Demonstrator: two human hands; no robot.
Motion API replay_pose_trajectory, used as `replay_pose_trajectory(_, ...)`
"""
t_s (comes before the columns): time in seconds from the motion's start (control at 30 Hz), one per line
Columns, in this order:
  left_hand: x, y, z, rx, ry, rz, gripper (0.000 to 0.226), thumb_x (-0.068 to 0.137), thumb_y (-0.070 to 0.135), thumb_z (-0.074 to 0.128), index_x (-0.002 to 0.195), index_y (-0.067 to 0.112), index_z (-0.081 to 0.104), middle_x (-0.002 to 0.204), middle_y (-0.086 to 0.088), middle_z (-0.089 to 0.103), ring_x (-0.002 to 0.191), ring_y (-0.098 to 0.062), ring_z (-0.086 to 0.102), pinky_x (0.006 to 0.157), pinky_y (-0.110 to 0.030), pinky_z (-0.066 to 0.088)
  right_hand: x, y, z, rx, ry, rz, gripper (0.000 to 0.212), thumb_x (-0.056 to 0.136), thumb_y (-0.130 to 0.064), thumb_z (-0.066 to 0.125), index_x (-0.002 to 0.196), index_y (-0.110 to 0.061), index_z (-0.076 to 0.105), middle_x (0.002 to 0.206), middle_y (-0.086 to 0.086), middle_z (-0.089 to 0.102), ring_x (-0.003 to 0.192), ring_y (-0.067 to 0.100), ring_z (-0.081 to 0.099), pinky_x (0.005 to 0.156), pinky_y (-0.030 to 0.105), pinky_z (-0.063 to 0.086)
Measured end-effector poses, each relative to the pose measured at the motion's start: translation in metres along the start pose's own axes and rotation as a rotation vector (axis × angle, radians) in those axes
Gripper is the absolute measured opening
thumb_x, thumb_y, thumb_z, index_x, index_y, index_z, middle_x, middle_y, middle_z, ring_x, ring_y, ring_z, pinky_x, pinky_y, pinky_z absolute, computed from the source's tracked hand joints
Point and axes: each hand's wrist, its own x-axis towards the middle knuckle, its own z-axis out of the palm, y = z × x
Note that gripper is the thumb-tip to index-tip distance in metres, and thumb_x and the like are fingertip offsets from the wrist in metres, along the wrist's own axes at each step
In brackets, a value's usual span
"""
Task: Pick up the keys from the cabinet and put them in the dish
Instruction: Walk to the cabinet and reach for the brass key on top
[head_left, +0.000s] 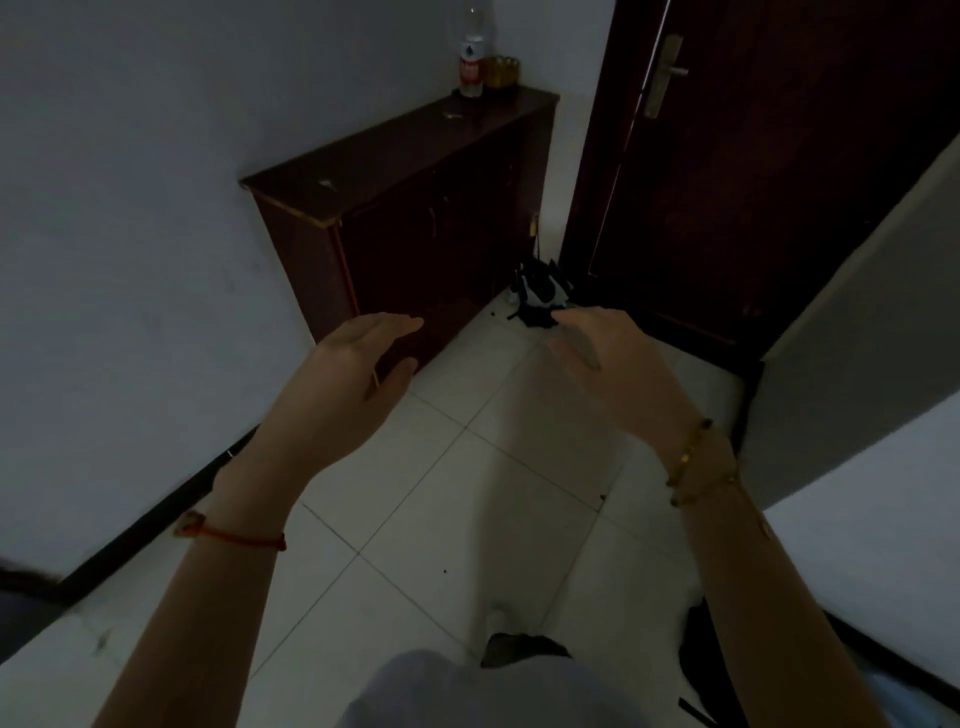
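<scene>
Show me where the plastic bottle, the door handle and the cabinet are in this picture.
plastic bottle (472, 65), head view, on its red and white label.
door handle (675, 71), head view, on the lever.
cabinet (395, 140), head view, on a bare part of its top.

We see dk reddish-brown cabinet (415, 156) w/ orange edge trim, white floor tiles (467, 493) w/ grey grout, red string bracelet (234, 535), gold bead bracelet (691, 457), red-label bottle (472, 57)

A single head-worn wide-angle camera looks forward and steeply down over a tiled floor (467, 467) toward a distant cabinet (405, 208).
</scene>
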Motion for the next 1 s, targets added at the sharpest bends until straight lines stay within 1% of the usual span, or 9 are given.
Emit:
replay_pose_trajectory(0.1, 0.039, -0.007, 0.006, 0.011, 0.009, -0.038, 0.043, 0.096, 0.024, 0.052, 0.138, 0.016, 0.05, 0.14, -0.006, 0.055, 0.114, -0.023, 0.06, 0.099, -0.022, 0.039, 0.046, 0.015, -0.006, 0.003, -0.016, -0.019, 0.04, 0.097, -0.027, 0.048, 0.133, -0.008, 0.05, 0.133, 0.012, 0.054, 0.128, 0.025, 0.043, 0.109, 0.04, 0.035)
replay_pose_trajectory(0.2, 0.07, -0.014, 0.011, -0.006, 0.052, -0.069, 0.042, 0.096, 0.023, 0.052, 0.137, 0.015, 0.051, 0.137, -0.007, 0.056, 0.107, -0.026, 0.063, 0.105, -0.033, 0.043, 0.088, 0.028, -0.009, 0.0, -0.017, -0.064, 0.039, 0.097, -0.026, 0.048, 0.132, -0.009, 0.051, 0.132, 0.011, 0.055, 0.127, 0.024, 0.043, 0.108, 0.037, 0.035)
replay_pose_trajectory(0.27, 0.086, -0.02, 0.015, -0.011, 0.073, -0.093, 0.041, 0.096, 0.021, 0.052, 0.136, 0.013, 0.051, 0.131, -0.007, 0.059, 0.106, -0.024, 0.062, 0.102, -0.04, 0.047, 0.114, 0.034, -0.007, 0.002, -0.025, -0.09, 0.039, 0.097, -0.026, 0.048, 0.132, -0.009, 0.051, 0.133, 0.01, 0.055, 0.127, 0.023, 0.043, 0.109, 0.035, 0.035)
replay_pose_trajectory(0.3, 0.093, -0.024, 0.017, -0.012, 0.078, -0.108, 0.041, 0.096, 0.021, 0.051, 0.136, 0.013, 0.051, 0.128, -0.007, 0.061, 0.106, -0.023, 0.062, 0.101, -0.041, 0.047, 0.126, 0.036, -0.004, 0.014, -0.032, -0.096, 0.04, 0.097, -0.027, 0.048, 0.132, -0.009, 0.051, 0.133, 0.01, 0.055, 0.128, 0.023, 0.043, 0.109, 0.035, 0.035)
replay_pose_trajectory(0.43, 0.117, -0.04, 0.027, 0.006, 0.082, -0.177, 0.041, 0.096, 0.02, 0.051, 0.136, 0.012, 0.051, 0.134, -0.008, 0.058, 0.122, -0.021, 0.055, 0.105, -0.026, 0.039, 0.171, 0.048, 0.01, 0.072, -0.098, -0.114, 0.042, 0.097, -0.028, 0.048, 0.133, -0.008, 0.05, 0.135, 0.012, 0.051, 0.128, 0.025, 0.043, 0.106, 0.045, 0.042)
replay_pose_trajectory(0.5, 0.13, -0.05, 0.032, 0.019, 0.077, -0.21, 0.041, 0.096, 0.021, 0.052, 0.136, 0.013, 0.051, 0.136, -0.007, 0.057, 0.124, -0.019, 0.052, 0.104, -0.022, 0.035, 0.192, 0.055, 0.019, 0.076, -0.132, -0.123, 0.042, 0.097, -0.03, 0.047, 0.134, -0.009, 0.049, 0.136, 0.012, 0.051, 0.129, 0.026, 0.043, 0.107, 0.046, 0.041)
replay_pose_trajectory(0.73, 0.188, -0.099, 0.048, 0.048, 0.056, -0.265, 0.042, 0.096, 0.022, 0.051, 0.137, 0.015, 0.049, 0.136, -0.006, 0.056, 0.125, -0.021, 0.052, 0.102, -0.022, 0.034, 0.269, 0.076, 0.059, 0.077, -0.178, -0.136, 0.042, 0.096, -0.032, 0.047, 0.132, -0.013, 0.051, 0.136, 0.008, 0.053, 0.129, 0.023, 0.042, 0.111, 0.039, 0.034)
replay_pose_trajectory(0.9, 0.247, -0.143, 0.049, 0.047, 0.066, -0.289, 0.043, 0.097, 0.024, 0.05, 0.139, 0.015, 0.048, 0.141, -0.006, 0.053, 0.129, -0.021, 0.049, 0.104, -0.023, 0.034, 0.341, 0.075, 0.08, 0.097, -0.18, -0.138, 0.041, 0.096, -0.031, 0.048, 0.132, -0.012, 0.052, 0.134, 0.009, 0.053, 0.128, 0.022, 0.043, 0.109, 0.038, 0.037)
replay_pose_trajectory(1.0, 0.289, -0.17, 0.042, 0.041, 0.059, -0.275, 0.043, 0.096, 0.023, 0.05, 0.139, 0.015, 0.048, 0.14, -0.007, 0.054, 0.128, -0.023, 0.05, 0.106, -0.029, 0.038, 0.394, 0.07, 0.086, 0.063, -0.188, -0.148, 0.041, 0.096, -0.032, 0.048, 0.132, -0.013, 0.051, 0.135, 0.009, 0.054, 0.128, 0.022, 0.042, 0.108, 0.037, 0.038)
